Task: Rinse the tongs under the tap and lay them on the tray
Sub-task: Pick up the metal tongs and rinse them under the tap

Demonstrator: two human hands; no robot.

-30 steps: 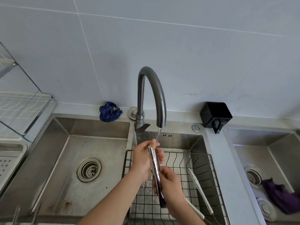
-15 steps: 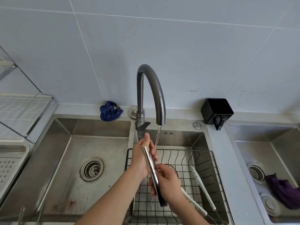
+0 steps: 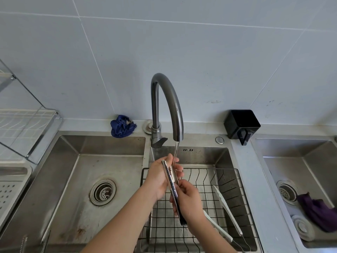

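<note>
Steel sink unit under pale wall tiles, three basins across; I note it from the hands outward. Nearest me, right hand (image 3: pixel 189 201) is wrapped around the dark handle end of the metal tongs (image 3: pixel 172 187), fingers closed on it. Left hand (image 3: pixel 160 178) cups the toothed tip end from behind, fingers curled against the blades. Tongs point up and away, tips just below the water stream (image 3: pixel 175 152), which lands on the upper blades and my left fingers. Beneath the hands, a black wire basket (image 3: pixel 235 181) sits in the middle basin; white plastic tongs (image 3: pixel 228 214) lie in it, well to the right, untouched. Further back, gooseneck tap (image 3: pixel 169 99) running, blue cloth (image 3: pixel 122 126) on the ledge, black holder (image 3: pixel 241 125) to the right. My read: rinse in progress, not finished; laying down not begun. Perforated white tray (image 3: pixel 12 187) at far left edge is likely the target, well apart from the tongs.
</note>
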